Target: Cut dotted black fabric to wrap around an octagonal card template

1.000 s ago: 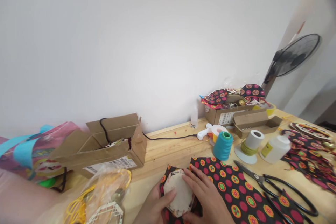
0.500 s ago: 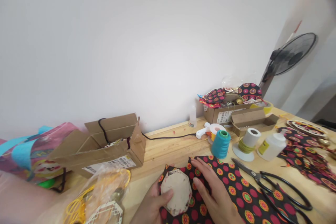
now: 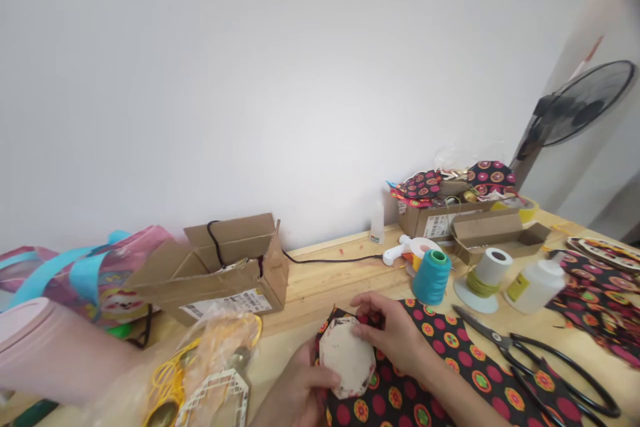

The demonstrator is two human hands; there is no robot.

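A white octagonal board with reddish-dark marks along its rim lies on black fabric printed with pink dots and orange flowers. My left hand grips the board and the fabric beneath it, thumb pressed on the lower left of the white face. At the upper right edge, my right hand is curled in a pinch on the fabric, its thumb against the board's rim. What lies between its fingertips is mostly hidden. Large black-handled scissors rest partly on the fabric to the right.
Behind the fabric stand a teal thread cone, a white spool with green cord and a white bottle. Open cardboard boxes line the wall. At left are a plastic bag with yellow cord and a pink container.
My right hand has gone from lying flat on the fabric to a curled pinch at the board's upper right edge. The view has turned slightly left. My left hand keeps its hold.
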